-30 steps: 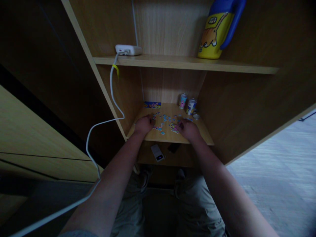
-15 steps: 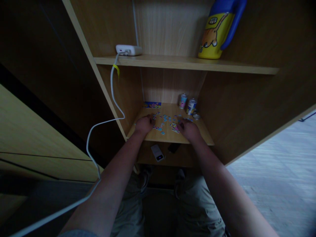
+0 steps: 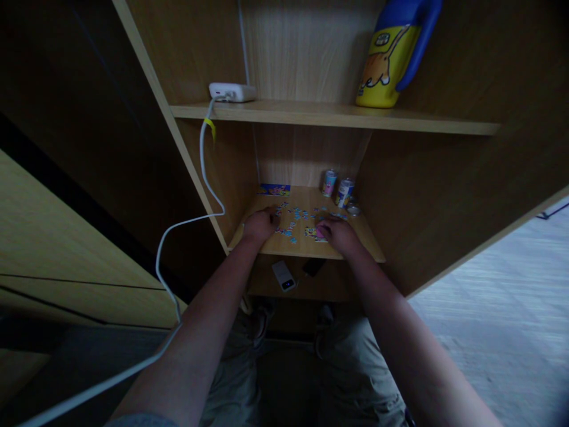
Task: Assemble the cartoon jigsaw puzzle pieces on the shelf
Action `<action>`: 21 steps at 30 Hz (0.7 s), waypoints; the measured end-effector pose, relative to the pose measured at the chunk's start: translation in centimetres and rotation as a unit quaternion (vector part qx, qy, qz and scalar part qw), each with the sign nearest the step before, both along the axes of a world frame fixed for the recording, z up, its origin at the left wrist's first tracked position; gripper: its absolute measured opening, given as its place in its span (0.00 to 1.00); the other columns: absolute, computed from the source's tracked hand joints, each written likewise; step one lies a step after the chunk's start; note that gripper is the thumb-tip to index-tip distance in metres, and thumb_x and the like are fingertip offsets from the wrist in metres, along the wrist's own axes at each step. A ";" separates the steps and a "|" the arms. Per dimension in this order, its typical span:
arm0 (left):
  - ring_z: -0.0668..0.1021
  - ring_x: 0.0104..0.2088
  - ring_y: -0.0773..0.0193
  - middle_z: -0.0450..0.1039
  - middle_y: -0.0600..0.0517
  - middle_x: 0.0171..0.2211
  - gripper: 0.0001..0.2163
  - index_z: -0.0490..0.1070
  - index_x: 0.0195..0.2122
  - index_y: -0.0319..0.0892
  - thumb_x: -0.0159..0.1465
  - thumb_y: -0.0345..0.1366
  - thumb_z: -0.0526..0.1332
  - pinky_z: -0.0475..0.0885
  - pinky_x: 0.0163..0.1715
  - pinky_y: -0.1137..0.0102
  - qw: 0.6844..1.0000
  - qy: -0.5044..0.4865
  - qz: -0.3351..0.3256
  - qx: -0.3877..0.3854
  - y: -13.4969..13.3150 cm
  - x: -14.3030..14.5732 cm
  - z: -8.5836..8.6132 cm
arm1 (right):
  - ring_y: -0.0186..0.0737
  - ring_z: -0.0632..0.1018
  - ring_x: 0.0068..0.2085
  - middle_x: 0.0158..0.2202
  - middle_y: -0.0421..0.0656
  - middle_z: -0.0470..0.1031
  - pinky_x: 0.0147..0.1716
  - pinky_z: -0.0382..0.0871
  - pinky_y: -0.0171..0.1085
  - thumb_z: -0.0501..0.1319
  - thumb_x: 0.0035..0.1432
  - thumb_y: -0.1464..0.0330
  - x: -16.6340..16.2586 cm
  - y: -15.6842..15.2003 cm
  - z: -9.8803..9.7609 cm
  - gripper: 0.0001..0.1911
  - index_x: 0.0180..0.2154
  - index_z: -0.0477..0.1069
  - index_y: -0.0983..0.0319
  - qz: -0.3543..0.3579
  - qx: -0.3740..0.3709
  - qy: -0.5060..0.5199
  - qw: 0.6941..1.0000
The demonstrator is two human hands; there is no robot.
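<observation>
Hands (image 3: 341, 233) amid jigsaw pieces (image 3: 297, 213) (mostly loose)

We look into an open wooden cabinet (image 3: 444, 196), where an upper shelf (image 3: 333, 117) crosses a pale, wood-grained back panel (image 3: 311, 53). Dim light leaves the upper left in deep shadow; at right we see brighter grey flooring (image 3: 502, 308).

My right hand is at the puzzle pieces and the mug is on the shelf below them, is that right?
Not quite: the mug stands on the shelf above the puzzle pieces, not below, as the head view shows. Your right hand is indeed at the pieces.
</observation>
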State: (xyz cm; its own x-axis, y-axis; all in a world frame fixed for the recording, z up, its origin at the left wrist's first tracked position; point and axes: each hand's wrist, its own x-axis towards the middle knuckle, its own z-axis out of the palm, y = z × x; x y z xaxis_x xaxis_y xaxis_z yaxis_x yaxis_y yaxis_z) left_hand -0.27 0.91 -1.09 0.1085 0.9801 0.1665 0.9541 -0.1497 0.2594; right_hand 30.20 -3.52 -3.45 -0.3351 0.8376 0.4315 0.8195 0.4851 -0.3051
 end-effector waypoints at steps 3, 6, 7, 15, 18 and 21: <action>0.84 0.52 0.53 0.82 0.44 0.53 0.20 0.77 0.59 0.41 0.78 0.52 0.62 0.80 0.57 0.51 1.000 0.001 0.002 -0.001 -0.1 0.1 0.1 | 0.46 0.83 0.48 0.45 0.46 0.85 0.54 0.74 0.42 0.61 0.74 0.69 0.0 0.1 -0.3 0.11 0.41 0.83 0.58 -0.017 0.006 -0.004 1.000; 0.84 0.51 0.53 0.81 0.44 0.53 0.20 0.77 0.59 0.41 0.78 0.51 0.63 0.80 0.56 0.51 1.000 0.002 0.000 0.000 -0.2 0.1 0.2 | 0.49 0.81 0.49 0.48 0.50 0.84 0.56 0.72 0.45 0.63 0.74 0.62 -0.1 0.0 -0.4 0.11 0.44 0.83 0.59 -0.053 0.012 -0.012 0.998; 0.84 0.51 0.54 0.81 0.44 0.53 0.19 0.77 0.60 0.41 0.78 0.51 0.63 0.80 0.56 0.51 1.000 0.003 -0.001 0.001 -0.2 0.1 0.3 | 0.51 0.81 0.50 0.49 0.51 0.84 0.57 0.71 0.47 0.64 0.74 0.59 -0.1 0.0 -0.4 0.12 0.45 0.82 0.59 -0.067 0.012 -0.016 0.998; 0.84 0.51 0.54 0.81 0.44 0.53 0.19 0.77 0.59 0.41 0.78 0.50 0.63 0.81 0.55 0.52 1.000 0.004 0.002 -0.002 -0.2 0.2 0.3 | 0.52 0.80 0.50 0.51 0.52 0.83 0.53 0.71 0.46 0.63 0.74 0.56 -0.3 -0.3 -0.2 0.14 0.47 0.82 0.59 -0.106 -0.005 -0.031 0.994; 0.84 0.50 0.54 0.81 0.45 0.52 0.19 0.77 0.59 0.41 0.78 0.50 0.63 0.81 0.55 0.52 1.000 0.003 0.002 -0.001 -0.3 0.2 0.3 | 0.50 0.81 0.49 0.50 0.50 0.84 0.53 0.71 0.45 0.63 0.74 0.59 -0.2 -0.2 -0.2 0.12 0.46 0.82 0.58 -0.100 -0.008 -0.030 0.994; 0.84 0.50 0.54 0.81 0.45 0.52 0.19 0.77 0.59 0.41 0.78 0.50 0.63 0.81 0.54 0.52 1.000 0.002 0.004 0.002 -0.3 0.2 0.3 | 0.49 0.81 0.49 0.50 0.48 0.84 0.53 0.71 0.45 0.64 0.73 0.61 -0.1 -0.1 -0.2 0.10 0.45 0.82 0.57 -0.094 -0.011 -0.028 0.995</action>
State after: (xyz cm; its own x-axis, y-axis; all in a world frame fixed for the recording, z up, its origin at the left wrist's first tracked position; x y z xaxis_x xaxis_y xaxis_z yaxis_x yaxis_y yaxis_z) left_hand -0.11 0.62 -0.81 0.1019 0.9803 0.1693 0.9560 -0.1435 0.2558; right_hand 30.07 -3.67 -3.68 -0.1945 0.8969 0.3973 0.9109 0.3154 -0.2661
